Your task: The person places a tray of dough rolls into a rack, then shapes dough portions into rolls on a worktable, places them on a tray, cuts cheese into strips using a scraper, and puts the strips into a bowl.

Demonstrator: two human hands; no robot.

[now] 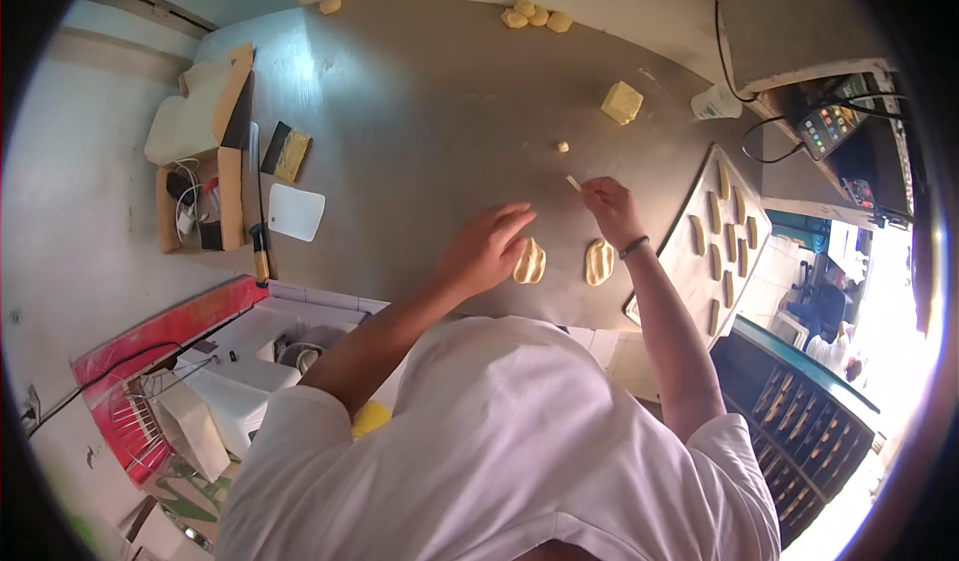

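Two flattened oval pieces of dough lie side by side on the metal worktop: the left dough piece [529, 261] and the right dough piece [599, 262]. My left hand [489, 248] is over the worktop at the edge of the left piece, fingers stretched out and holding nothing visible. Between the fingertips of my right hand [612, 208] is a small pale yellow stick [573, 183], held above and beyond the right piece. A small pale lump [562, 146] sits a little farther off. Beyond it stands a yellow block [621, 103], its kind unclear.
A tray [689, 196] with several rolled dough pieces is at the right. Dough balls [537, 15] line the far edge. At the left are a knife [262, 253], a white scraper [297, 212], a wrapped block [292, 154] and a cardboard box [232, 201]. A cup [716, 102] stands far right.
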